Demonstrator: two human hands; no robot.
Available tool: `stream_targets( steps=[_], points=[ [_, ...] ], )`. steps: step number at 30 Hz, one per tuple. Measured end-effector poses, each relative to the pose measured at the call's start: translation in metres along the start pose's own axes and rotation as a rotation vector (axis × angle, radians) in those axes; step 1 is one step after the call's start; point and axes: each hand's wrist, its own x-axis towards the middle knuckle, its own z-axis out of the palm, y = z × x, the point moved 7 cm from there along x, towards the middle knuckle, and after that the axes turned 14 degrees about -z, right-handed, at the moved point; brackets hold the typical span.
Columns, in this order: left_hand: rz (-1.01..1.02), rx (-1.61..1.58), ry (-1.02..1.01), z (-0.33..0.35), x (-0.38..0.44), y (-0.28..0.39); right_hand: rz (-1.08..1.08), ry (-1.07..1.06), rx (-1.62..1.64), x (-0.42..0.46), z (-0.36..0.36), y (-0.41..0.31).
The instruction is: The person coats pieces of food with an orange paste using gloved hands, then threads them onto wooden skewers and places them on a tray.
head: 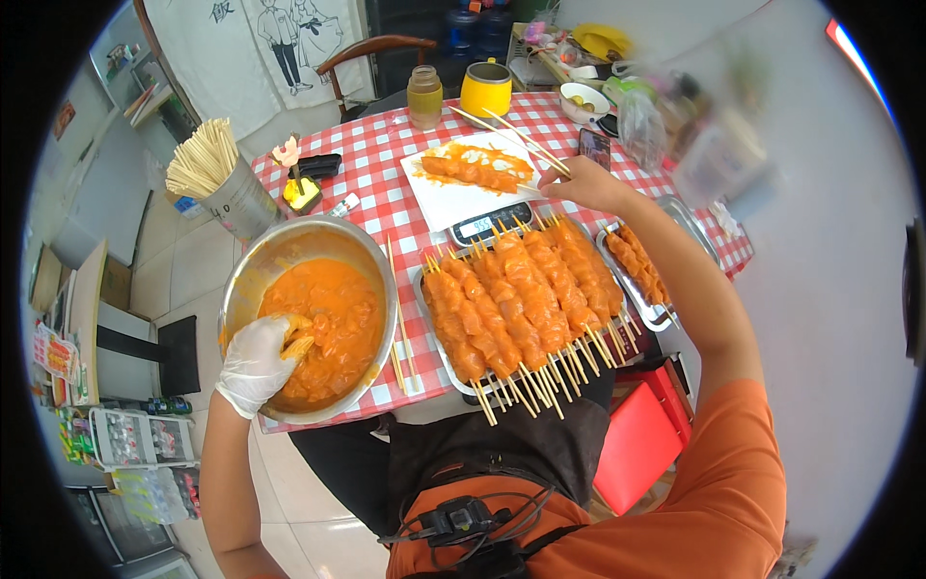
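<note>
My left hand (pixel 266 358), in a clear plastic glove smeared orange, dips its fingers into orange marinated meat pieces (pixel 325 318) in a large steel bowl (pixel 385 279). My bare right hand (pixel 589 182) grips bamboo skewers (pixel 532 147) that reach up and left over a white board (pixel 434 206). On that board lies a meat skewer (pixel 470 172), its stick end near my right fingers. The board rests on a digital kitchen scale (pixel 492 223) with a lit display. In front, a metal tray (pixel 443 356) holds several rows of loaded meat skewers (pixel 532 297).
A metal canister of bamboo skewers (pixel 242 199) stands behind the bowl. Loose skewers (pixel 401 318) lie between bowl and tray. Farther back are a yellow pot (pixel 485 90), a glass jar (pixel 425 98), a white bowl (pixel 583 103) and a phone (pixel 595 148). A smaller tray (pixel 655 316) is at right.
</note>
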Motion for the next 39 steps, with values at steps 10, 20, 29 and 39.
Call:
stream_targets(
  steps=[10,20,29,39],
  points=[
    [-0.084,-0.01,-0.016,0.0,-0.003,0.0,0.034,-0.011,0.022,-0.001,0.008,0.007],
    [-0.019,-0.006,0.029,0.0,-0.008,0.001,0.002,0.033,0.262,0.003,0.015,0.014],
    [-0.011,-0.009,-0.019,0.001,-0.008,0.005,0.004,0.107,0.32,-0.002,0.013,0.01],
    [-0.052,0.005,-0.062,0.002,-0.006,0.009,-0.004,0.107,0.319,0.0,0.009,0.021]
  ],
)
